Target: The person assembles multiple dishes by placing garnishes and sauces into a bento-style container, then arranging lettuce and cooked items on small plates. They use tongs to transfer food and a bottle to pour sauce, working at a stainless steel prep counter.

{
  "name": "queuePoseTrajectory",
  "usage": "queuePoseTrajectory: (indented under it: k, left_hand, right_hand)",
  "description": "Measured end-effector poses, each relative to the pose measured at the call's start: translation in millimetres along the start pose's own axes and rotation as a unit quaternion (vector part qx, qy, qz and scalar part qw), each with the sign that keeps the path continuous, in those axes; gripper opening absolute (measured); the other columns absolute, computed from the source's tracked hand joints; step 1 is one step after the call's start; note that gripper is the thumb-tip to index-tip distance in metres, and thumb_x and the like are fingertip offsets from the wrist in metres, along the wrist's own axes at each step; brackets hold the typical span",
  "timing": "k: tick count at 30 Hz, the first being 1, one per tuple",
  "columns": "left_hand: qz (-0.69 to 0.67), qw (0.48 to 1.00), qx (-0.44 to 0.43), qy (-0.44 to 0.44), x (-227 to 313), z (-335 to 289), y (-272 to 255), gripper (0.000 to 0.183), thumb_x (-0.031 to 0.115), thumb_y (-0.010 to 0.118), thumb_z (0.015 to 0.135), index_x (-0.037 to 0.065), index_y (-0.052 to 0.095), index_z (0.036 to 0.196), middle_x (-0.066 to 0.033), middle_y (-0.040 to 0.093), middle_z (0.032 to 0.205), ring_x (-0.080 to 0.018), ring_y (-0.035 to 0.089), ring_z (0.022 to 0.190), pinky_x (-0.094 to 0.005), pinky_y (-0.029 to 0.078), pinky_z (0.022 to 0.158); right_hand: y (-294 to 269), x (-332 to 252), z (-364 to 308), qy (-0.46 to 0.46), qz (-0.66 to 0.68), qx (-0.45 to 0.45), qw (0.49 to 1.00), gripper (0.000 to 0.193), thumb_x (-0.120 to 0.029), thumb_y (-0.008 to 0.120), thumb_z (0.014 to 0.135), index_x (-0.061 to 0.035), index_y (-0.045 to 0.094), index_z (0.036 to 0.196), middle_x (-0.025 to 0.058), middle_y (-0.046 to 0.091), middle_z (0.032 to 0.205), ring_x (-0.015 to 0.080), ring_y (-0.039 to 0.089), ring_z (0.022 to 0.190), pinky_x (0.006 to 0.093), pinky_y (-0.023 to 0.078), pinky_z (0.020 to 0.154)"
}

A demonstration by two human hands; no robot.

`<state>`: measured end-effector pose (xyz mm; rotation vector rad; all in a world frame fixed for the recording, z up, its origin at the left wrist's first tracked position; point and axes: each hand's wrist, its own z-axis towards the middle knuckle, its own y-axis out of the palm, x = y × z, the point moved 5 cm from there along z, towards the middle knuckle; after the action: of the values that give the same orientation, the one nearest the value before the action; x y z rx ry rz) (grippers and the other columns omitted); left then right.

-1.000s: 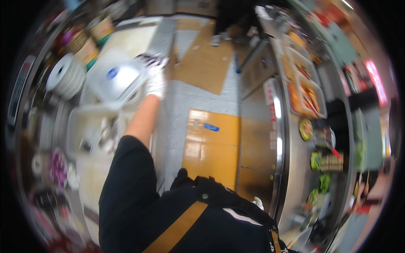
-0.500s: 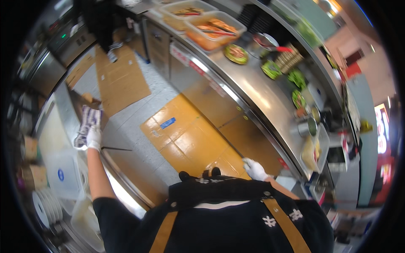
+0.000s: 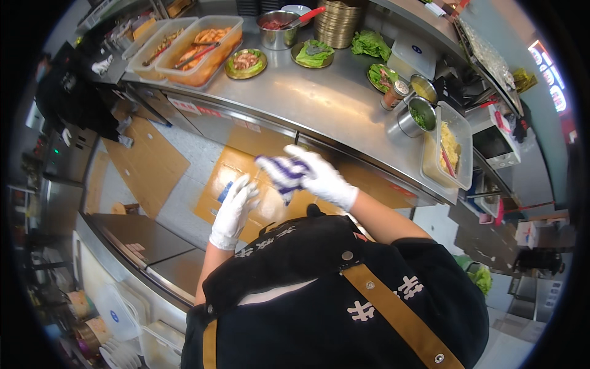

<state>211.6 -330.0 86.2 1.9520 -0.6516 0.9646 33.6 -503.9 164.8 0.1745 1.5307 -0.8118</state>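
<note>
White characters (image 3: 361,311) stand on the black clothing (image 3: 289,332) and lit sign (image 3: 548,75).

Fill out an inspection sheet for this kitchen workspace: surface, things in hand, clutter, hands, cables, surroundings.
Surface: steel counter, shiny, with food and containers along it.
Things in hand: purple-and-white striped cloth, crumpled and blurred.
Clutter: tub of orange food, stack of gold-coloured dishes, steel pot with a red-handled utensil.
Hands: white-gloved right hand holds the cloth; white-gloved left hand is open, holding nothing visible.
Cables: nothing seen clearly.
Surroundings: another person in dark clothes at far left; cardboard on the floor; microwave at right.
</note>
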Motion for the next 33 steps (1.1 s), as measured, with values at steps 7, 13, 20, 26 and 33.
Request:
queuePoseTrajectory:
  k: [7,13,20,26,33]
  left_hand:
    - [0.069,0.917,0.369,-0.136,-128,-95,-166,0.028,0.039,0.057,0.099,0.013,0.058,0.088,0.0012,0.057,0.080,-0.0135,0.053,0.075,-0.0308,0.042,0.064]
    - [0.220,0.870,0.343,-0.278,-149,-154,-161,0.029,0.038,0.056,0.100,0.013,0.058,0.086,0.0009,0.057,0.079,-0.0135,0.053,0.073,-0.0308,0.042,0.063]
    - [0.277,0.867,0.314,-0.271,-110,-122,-131,0.030,0.037,0.054,0.101,0.011,0.058,0.085,0.0005,0.057,0.078,-0.0135,0.053,0.070,-0.0309,0.042,0.061]
    - [0.272,0.863,0.326,-0.275,-105,-122,-168,0.032,0.036,0.053,0.102,0.011,0.058,0.083,0.0002,0.057,0.077,-0.0135,0.052,0.068,-0.0309,0.042,0.060]
    - [0.285,0.875,0.276,-0.276,-107,-74,-256,0.033,0.035,0.052,0.102,0.010,0.058,0.082,-0.0001,0.057,0.076,-0.0135,0.052,0.066,-0.0309,0.042,0.058]
  right_hand:
    - [-202,99,-80,0.084,-0.415,0.174,0.889,0.063,-0.017,0.073,0.078,-0.0064,0.053,0.137,0.0225,0.040,0.149,0.0379,0.041,0.137,0.0480,0.032,0.113]
    - [-172,148,-3,0.021,-0.468,0.088,0.879,0.083,-0.052,0.067,0.082,-0.0159,0.037,0.152,0.0207,0.020,0.161,0.0414,0.017,0.147,0.0617,0.012,0.116]
    - [-36,124,189,-0.107,-0.040,-0.190,0.975,0.032,-0.016,0.058,0.094,-0.0047,0.055,0.124,0.0187,0.057,0.132,0.0369,0.053,0.126,0.0418,0.044,0.102]
    - [-77,108,267,-0.126,0.101,0.052,0.986,0.044,-0.010,0.058,0.090,-0.0096,0.053,0.134,0.0203,0.051,0.138,0.0393,0.049,0.128,0.0423,0.041,0.108]
    - [-26,131,312,-0.103,-0.608,0.055,0.785,0.055,-0.014,0.061,0.083,-0.0122,0.051,0.137,0.0228,0.051,0.135,0.0376,0.052,0.122,0.0442,0.045,0.103]
